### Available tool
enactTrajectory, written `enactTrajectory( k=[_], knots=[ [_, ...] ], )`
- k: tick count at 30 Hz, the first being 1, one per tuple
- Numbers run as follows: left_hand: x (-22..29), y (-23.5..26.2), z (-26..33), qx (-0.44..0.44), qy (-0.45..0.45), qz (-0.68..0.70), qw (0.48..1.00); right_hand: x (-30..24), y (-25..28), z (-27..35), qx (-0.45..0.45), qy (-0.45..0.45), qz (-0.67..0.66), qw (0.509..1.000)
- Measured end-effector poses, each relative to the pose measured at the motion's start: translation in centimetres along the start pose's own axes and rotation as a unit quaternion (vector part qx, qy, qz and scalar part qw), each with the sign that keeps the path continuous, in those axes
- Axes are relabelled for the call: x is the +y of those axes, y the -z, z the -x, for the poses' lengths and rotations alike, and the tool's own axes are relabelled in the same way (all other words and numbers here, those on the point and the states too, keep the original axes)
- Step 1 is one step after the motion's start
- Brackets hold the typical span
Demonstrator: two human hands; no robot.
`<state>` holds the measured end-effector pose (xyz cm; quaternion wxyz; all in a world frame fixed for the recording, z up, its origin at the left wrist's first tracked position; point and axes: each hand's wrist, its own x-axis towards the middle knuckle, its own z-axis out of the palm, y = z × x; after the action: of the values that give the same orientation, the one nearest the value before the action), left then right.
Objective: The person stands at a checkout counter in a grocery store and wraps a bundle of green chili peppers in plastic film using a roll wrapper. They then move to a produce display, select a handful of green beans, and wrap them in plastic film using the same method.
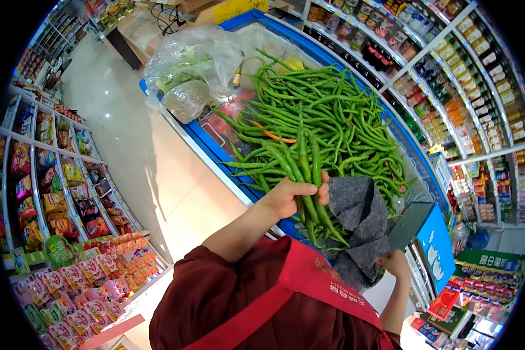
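A bunch of long green chili peppers (304,166) is gripped in my left hand (290,195), with fingers and thumb wrapped round the middle of the bunch. Stems and tips stick out above and below the fist. Behind it lies a large heap of green chili peppers (332,111), with an orange-red one among them. My right hand (395,263) is closed at the lower edge of a dark grey cloth (359,210) and seems to pinch it. The cloth lies crumpled over the near side of the heap, against my red apron (315,271).
The peppers lie on a blue-rimmed chest case (216,169). A clear plastic bag of leafy greens (189,67) sits at its far left. Stocked shelves (449,76) stand along the right, snack racks (58,186) on the left beyond a tiled aisle (116,116). A blue box (436,245) is beside my right hand.
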<state>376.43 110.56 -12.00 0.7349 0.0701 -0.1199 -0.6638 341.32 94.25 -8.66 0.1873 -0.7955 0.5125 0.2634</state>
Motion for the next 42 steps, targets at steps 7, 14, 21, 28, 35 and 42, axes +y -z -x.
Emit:
enactTrajectory(
  k=[7,14,21,28,35,42],
  knots=[
    [0.7,2.5,1.7,0.136,-0.104,0.063,0.983,-22.0,11.8,-7.6,-0.007,0.316,-0.293,0.903],
    [1.7,3.3,5.7,0.21,-0.189,0.055,0.958,-40.3,19.7,-6.7,-0.102,0.499,-0.433,0.744],
    [1.8,4.6,5.3,0.216,-0.194,0.09,0.953,-29.3,13.3,-17.7,-0.057,0.353,-0.34,0.87],
    [2.1,4.9,0.6,0.179,-0.123,0.131,0.967,-18.1,14.1,-25.0,0.128,0.195,-0.327,0.916],
    [3.0,4.6,-1.7,0.151,-0.126,0.123,0.973,-28.9,8.8,-25.6,0.304,0.413,-0.019,0.858],
    [3.3,6.0,0.4,0.18,-0.189,0.105,0.96,-33.7,5.5,-26.3,0.281,0.442,0.133,0.841]
  ],
)
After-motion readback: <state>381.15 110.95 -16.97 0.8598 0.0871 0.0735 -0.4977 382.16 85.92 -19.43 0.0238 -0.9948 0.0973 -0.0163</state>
